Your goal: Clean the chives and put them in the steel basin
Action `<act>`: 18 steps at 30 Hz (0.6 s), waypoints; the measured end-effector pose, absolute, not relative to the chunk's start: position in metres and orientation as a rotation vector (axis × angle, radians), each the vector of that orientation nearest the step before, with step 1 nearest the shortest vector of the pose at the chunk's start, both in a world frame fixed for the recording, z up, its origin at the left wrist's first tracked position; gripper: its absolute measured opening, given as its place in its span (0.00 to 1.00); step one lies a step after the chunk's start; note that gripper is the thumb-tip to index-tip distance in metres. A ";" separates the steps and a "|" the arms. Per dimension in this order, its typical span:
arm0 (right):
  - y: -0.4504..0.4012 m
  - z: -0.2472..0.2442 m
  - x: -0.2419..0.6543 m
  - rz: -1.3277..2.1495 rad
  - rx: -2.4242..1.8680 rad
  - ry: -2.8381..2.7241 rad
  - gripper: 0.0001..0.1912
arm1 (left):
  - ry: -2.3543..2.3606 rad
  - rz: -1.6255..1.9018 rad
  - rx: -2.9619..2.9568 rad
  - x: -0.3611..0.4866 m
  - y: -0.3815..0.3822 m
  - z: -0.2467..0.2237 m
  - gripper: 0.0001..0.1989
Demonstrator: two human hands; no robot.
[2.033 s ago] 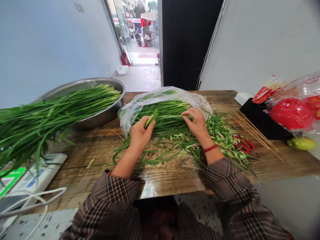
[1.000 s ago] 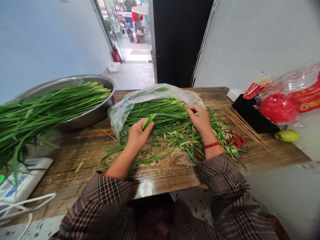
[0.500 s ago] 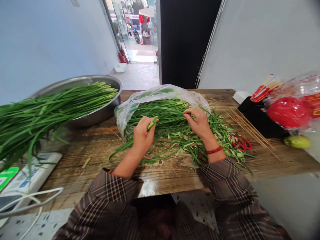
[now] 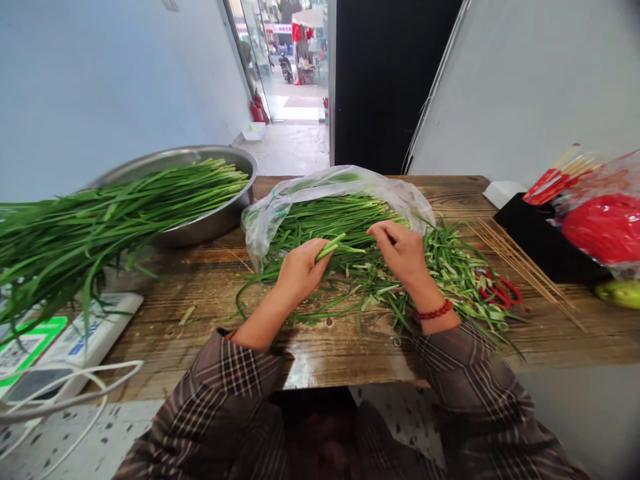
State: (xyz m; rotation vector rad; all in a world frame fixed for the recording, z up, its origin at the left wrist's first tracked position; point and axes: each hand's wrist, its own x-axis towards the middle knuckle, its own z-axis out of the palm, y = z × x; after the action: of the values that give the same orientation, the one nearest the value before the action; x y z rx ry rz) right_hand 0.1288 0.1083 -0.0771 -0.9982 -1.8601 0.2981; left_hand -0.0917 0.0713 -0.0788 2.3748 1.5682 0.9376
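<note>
My left hand (image 4: 303, 272) is closed around a few chives (image 4: 332, 247), whose pale cut ends stick out past the thumb towards the right. Just right of those ends, my right hand (image 4: 401, 252) is pinched, thumb against forefinger; whatever lies between the fingertips is too small to make out. Behind both hands, an opened clear plastic bag (image 4: 261, 230) lies on the table with a thick bunch of long chives (image 4: 345, 210) in it. Under and beside my right hand spreads a heap of chive trimmings (image 4: 450, 270), pale sheaths mixed with green bits.
At the left, a steel basin (image 4: 213, 230) holds many chives, their leaves hanging over a white scale (image 4: 107, 333) with cables. Red-handled scissors (image 4: 503, 291) lie by the trimmings, near thin wooden sticks (image 4: 525, 267). A black box (image 4: 550, 243) stands at the right of the wooden table (image 4: 200, 347).
The chives in my left hand now stick out further, with their ends fanned. My right hand no longer holds the long leaf that stretched across the bag. The view has shifted slightly left.
</note>
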 end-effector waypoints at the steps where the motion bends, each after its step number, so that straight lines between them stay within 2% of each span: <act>1: 0.111 -0.077 0.134 0.271 -1.060 -1.782 0.14 | 1.573 0.946 2.323 -0.092 0.072 -0.078 0.14; 5: 0.116 -0.074 0.147 0.232 -1.146 -1.644 0.14 | 1.584 1.011 2.199 -0.092 0.073 -0.075 0.16; 9: 0.110 -0.075 0.133 0.452 -0.985 -1.822 0.11 | 1.592 1.028 2.155 -0.091 0.073 -0.075 0.16; 13: 0.102 -0.080 0.113 0.472 -0.848 -1.984 0.08 | 1.540 1.028 2.179 -0.091 0.073 -0.076 0.13; 15: 0.101 -0.080 0.108 0.460 -0.834 -1.979 0.10 | 1.467 1.016 2.206 -0.091 0.072 -0.077 0.13; 18: 0.103 -0.078 0.111 0.492 -0.886 -1.952 0.13 | 1.446 0.847 2.296 -0.091 0.069 -0.079 0.18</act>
State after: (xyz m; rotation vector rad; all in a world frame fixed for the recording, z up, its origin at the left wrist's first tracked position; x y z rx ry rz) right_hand 0.1110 0.1032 -0.0783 -0.8858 -1.9520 0.4916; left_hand -0.0908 0.0693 -0.0790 2.2957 1.4461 0.8471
